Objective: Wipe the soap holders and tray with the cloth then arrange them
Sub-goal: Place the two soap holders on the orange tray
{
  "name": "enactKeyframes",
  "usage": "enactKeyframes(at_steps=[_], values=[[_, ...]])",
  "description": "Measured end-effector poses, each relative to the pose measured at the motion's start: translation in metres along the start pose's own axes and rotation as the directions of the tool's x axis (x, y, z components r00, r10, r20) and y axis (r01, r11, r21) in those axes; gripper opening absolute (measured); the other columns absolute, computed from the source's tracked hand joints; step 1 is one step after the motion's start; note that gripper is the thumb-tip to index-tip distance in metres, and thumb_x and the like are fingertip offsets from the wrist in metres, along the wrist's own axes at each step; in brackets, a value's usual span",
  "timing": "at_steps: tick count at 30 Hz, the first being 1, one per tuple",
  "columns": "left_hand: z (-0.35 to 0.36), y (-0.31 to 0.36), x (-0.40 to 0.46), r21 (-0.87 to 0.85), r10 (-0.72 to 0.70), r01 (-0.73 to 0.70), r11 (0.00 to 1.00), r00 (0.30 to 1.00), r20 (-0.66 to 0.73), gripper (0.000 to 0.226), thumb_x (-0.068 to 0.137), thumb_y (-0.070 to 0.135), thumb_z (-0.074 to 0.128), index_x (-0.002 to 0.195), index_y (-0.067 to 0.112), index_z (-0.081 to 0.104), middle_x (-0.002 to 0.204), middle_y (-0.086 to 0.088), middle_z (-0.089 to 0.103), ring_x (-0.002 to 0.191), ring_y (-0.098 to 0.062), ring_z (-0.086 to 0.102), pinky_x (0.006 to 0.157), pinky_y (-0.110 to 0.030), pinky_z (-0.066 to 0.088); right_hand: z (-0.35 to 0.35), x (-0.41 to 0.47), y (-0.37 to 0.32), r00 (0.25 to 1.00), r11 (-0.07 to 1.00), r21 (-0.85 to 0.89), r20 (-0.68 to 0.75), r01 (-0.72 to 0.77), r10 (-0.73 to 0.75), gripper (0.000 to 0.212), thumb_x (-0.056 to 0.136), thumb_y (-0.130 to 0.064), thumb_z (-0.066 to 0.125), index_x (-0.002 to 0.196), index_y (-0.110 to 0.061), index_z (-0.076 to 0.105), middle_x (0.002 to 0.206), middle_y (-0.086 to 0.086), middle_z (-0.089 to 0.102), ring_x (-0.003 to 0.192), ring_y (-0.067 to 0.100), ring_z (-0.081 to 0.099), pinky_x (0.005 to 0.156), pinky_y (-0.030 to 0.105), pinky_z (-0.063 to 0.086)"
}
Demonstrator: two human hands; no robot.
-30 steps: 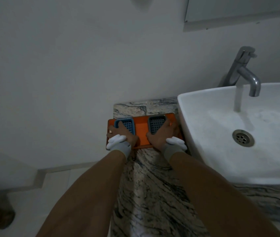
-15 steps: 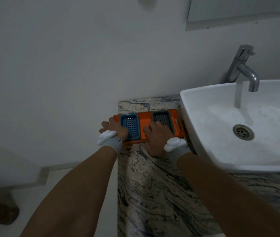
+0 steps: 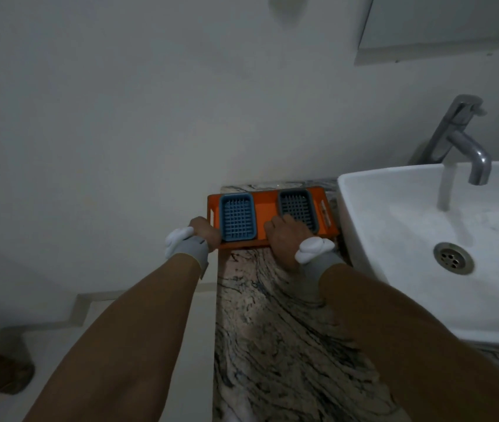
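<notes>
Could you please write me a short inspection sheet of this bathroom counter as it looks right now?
Surface: marbled stone counter, dim light.
Job's things: orange tray by the wall, holding a blue soap holder and a grey soap holder side by side; no cloth seen.
Clutter: nothing seen.
Hands: left hand at the tray's left corner; right hand on its front edge.
Cables: nothing seen.
Surroundings: white sink, tap running.
</notes>
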State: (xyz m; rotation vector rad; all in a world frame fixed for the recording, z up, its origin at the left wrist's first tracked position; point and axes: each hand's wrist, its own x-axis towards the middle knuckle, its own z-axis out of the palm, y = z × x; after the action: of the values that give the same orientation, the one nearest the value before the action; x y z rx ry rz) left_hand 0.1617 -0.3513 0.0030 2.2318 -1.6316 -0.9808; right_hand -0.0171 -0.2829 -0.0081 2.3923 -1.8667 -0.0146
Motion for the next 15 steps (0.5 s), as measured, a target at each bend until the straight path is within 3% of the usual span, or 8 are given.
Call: enactKeyframes(at_steps=[2, 4, 5, 12, 14, 15], values=[[-0.005, 0.009, 0.012, -0.021, 0.013, -0.013, 1.000, 1.000, -0.010, 0.008, 0.085, 0.006, 0.061, 0.089, -0.001, 0.058, 0.099, -0.026, 0.070, 0.088, -0.039, 0.069, 0.081, -0.049, 0.059, -0.012, 0.017, 0.008, 1.000, 0.999, -0.039, 0.024, -0.011, 0.012, 0.011, 0.075, -0.012, 0.053, 0.078, -0.008, 0.063, 0.077, 0.012, 0.063, 0.067, 0.029, 0.062, 0.047, 0.027, 0.036], [-0.010, 0.020, 0.026, -0.015, 0.038, -0.038, 0.999, 0.999, -0.018, 0.021, 0.085, 0.008, 0.061, 0.102, -0.004, 0.062, 0.103, -0.025, 0.070, 0.089, -0.039, 0.069, 0.081, -0.049, 0.059, -0.014, 0.031, 0.020, 0.992, 1.000, -0.022, 0.127, -0.002, 0.005, 0.022, 0.088, -0.010, 0.049, 0.109, -0.004, 0.054, 0.110, 0.017, 0.056, 0.100, 0.033, 0.055, 0.064, 0.036, 0.034], [-0.011, 0.025, 0.031, -0.019, 0.048, -0.048, 0.999, 0.999, 0.002, 0.026, 0.084, 0.009, 0.062, 0.107, -0.005, 0.062, 0.106, -0.023, 0.069, 0.091, -0.039, 0.069, 0.082, -0.048, 0.059, -0.014, 0.038, 0.025, 0.988, 0.999, -0.037, 0.157, -0.003, 0.009, 0.025, 0.091, -0.011, 0.048, 0.115, -0.005, 0.050, 0.117, 0.017, 0.052, 0.106, 0.034, 0.050, 0.068, 0.036, 0.033], [0.002, 0.051, 0.057, 0.012, 0.039, -0.039, 0.999, 0.999, 0.029, 0.031, 0.093, 0.005, 0.049, 0.120, -0.005, 0.060, 0.124, -0.024, 0.064, 0.109, -0.039, 0.063, 0.088, -0.039, 0.052, 0.005, 0.073, 0.052, 0.973, 0.999, -0.034, 0.228, -0.037, 0.044, 0.021, 0.093, -0.008, 0.043, 0.113, -0.005, 0.049, 0.118, 0.017, 0.053, 0.109, 0.034, 0.049, 0.070, 0.038, 0.037], [0.009, 0.051, 0.062, -0.007, 0.026, -0.026, 1.000, 0.999, 0.023, 0.034, 0.093, 0.005, 0.050, 0.124, -0.005, 0.058, 0.128, -0.024, 0.061, 0.115, -0.039, 0.061, 0.090, -0.037, 0.050, 0.010, 0.076, 0.053, 0.987, 0.998, -0.043, 0.154, -0.044, 0.050, 0.018, 0.089, -0.011, 0.053, 0.105, -0.006, 0.055, 0.108, 0.016, 0.059, 0.100, 0.033, 0.055, 0.063, 0.037, 0.038], [0.010, 0.050, 0.063, -0.029, 0.019, -0.018, 0.999, 0.999, 0.026, 0.035, 0.091, 0.005, 0.052, 0.124, -0.005, 0.058, 0.128, -0.024, 0.061, 0.116, -0.039, 0.060, 0.093, -0.038, 0.051, 0.007, 0.075, 0.050, 0.987, 0.997, -0.064, 0.152, -0.038, 0.047, 0.017, 0.078, -0.015, 0.068, 0.092, -0.007, 0.061, 0.092, 0.014, 0.064, 0.086, 0.031, 0.061, 0.054, 0.034, 0.040]])
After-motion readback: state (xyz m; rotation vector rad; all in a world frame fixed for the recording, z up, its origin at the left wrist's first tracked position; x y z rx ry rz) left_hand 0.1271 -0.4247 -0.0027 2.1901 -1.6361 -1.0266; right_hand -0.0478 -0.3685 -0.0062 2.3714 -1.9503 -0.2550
